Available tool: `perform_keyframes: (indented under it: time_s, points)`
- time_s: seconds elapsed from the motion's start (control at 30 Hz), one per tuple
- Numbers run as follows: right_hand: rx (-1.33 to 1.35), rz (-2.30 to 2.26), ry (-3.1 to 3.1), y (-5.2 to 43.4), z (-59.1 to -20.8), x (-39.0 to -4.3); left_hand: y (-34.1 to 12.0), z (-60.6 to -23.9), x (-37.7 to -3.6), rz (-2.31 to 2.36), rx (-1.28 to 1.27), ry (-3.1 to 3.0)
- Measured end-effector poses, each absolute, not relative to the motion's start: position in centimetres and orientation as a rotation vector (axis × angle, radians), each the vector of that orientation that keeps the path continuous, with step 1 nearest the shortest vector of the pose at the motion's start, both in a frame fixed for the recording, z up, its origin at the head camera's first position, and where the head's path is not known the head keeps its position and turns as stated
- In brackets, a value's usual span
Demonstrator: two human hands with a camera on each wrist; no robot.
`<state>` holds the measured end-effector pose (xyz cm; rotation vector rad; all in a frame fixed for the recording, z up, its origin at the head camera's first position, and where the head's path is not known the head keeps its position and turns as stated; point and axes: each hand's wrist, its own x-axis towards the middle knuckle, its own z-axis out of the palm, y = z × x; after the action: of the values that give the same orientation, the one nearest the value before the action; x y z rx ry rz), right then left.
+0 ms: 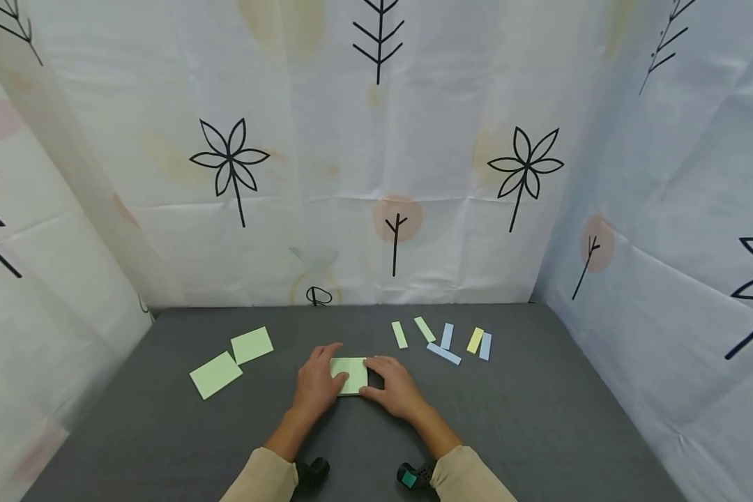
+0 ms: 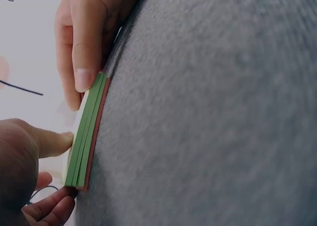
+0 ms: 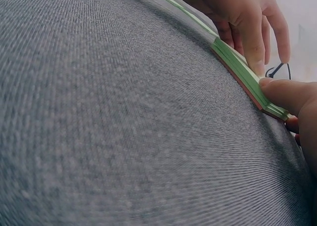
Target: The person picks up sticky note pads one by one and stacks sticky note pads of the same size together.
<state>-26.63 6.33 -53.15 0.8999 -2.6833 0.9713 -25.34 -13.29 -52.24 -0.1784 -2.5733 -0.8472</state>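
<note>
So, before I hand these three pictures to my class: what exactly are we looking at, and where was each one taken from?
No machine here: a person works with two bare hands at a grey felt-covered table ringed by printed curtains. The wide picture comes from a camera on the person's head, looking down. The two close-ups come from cameras strapped to each wrist, so they skim low over the felt.

Both the left hand and the right hand grip the edges of a pad of green sticky notes lying on the table. The left wrist view shows its side, green sheets on a reddish bottom layer.

Left of it lie two loose green notes. Behind and to the right lie narrow paper strips, green, blue and yellow.
</note>
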Motion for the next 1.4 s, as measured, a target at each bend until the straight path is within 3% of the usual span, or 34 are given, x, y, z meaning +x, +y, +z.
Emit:
perform_keyframes:
  time_s: [0.27,0.67,1.4]
  points:
    - [0.903,0.979,-2.690,6.4,-53.2,-26.5,-16.6,-52.0,-25.7,-0.930,-0.263,-2.618]
    - [0.909,0.981,-2.681,6.5,-52.9,-26.6,-22.8,-51.6,-26.5,-0.664,-0.286,-2.596]
    - [0.901,0.990,-2.703,6.4,-53.1,-26.7,-31.1,-50.6,-28.8,-0.556,-0.057,-2.988]
